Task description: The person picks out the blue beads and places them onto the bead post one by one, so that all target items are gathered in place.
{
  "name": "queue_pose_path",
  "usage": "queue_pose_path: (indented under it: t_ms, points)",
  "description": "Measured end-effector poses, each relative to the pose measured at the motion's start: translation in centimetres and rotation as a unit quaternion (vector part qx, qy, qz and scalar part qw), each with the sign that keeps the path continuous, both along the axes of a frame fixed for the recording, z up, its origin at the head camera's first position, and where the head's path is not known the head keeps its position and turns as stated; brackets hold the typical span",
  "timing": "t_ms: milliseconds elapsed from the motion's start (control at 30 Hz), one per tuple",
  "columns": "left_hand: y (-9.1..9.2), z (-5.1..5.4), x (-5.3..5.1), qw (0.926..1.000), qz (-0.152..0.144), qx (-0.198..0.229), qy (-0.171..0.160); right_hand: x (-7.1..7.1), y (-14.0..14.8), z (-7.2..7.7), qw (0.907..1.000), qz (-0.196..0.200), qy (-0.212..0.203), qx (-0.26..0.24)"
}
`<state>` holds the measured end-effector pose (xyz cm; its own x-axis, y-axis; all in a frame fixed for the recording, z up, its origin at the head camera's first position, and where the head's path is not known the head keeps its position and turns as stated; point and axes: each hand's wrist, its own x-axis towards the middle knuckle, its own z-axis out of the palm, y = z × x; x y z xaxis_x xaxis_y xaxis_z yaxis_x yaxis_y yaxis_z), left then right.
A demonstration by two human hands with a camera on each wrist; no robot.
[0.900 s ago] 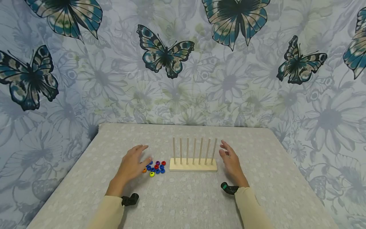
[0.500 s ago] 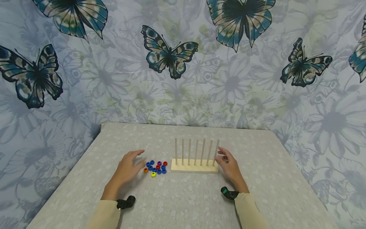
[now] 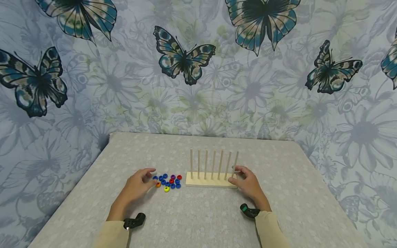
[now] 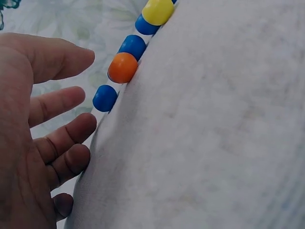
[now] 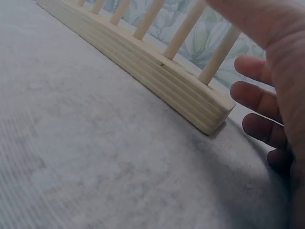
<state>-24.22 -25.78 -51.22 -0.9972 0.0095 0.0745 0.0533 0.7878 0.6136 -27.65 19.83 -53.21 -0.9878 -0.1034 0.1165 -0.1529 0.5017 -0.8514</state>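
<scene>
My left hand (image 3: 135,186) hovers at the left side of a loose group of beads, thumb and index finger spread apart. Nearest to it are a blue bead (image 4: 105,98) and an orange bead (image 4: 123,67); nothing shows in its grasp. A wooden peg rack (image 3: 211,183) with several upright pegs (image 3: 206,162) stands right of the beads. At the rack's right end is my right hand (image 3: 250,184), its thumb in front of the last peg and its fingers behind and beside it. In the right wrist view those fingers (image 5: 255,98) look apart from the base (image 5: 190,102).
Several blue beads, two red beads (image 3: 179,177), a purple bead (image 3: 173,176) and a yellow bead (image 3: 166,189) lie on the cloth-covered table (image 3: 192,217). Behind the table hangs a butterfly-patterned cloth (image 3: 192,113). Each wrist wears a black camera mount (image 3: 134,221).
My left hand has drawn back left and lower, uncovering a blue bead at the group's left edge. My right hand has come left to the rack's end, its thumb now before the last peg.
</scene>
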Motion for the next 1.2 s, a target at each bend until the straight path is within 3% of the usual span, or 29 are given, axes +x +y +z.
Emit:
queue_pose_path:
  t_ms: [433, 967, 1200]
  points:
    - [0.22, -0.37, 0.44, 0.9998, 0.003, -0.012, 0.017, 0.39, -0.18, -0.38, 0.9986, 0.029, 0.033, 0.031]
    - [-0.17, -0.65, 0.16, 0.9999, 0.007, -0.01, 0.007, -0.23, -0.45, -0.71, 0.9972, 0.042, 0.045, 0.043]
    - [-0.07, -0.82, -0.16, 0.9995, -0.001, -0.002, 0.032, -0.27, -0.36, -0.63, 0.9971, 0.035, 0.045, 0.051]
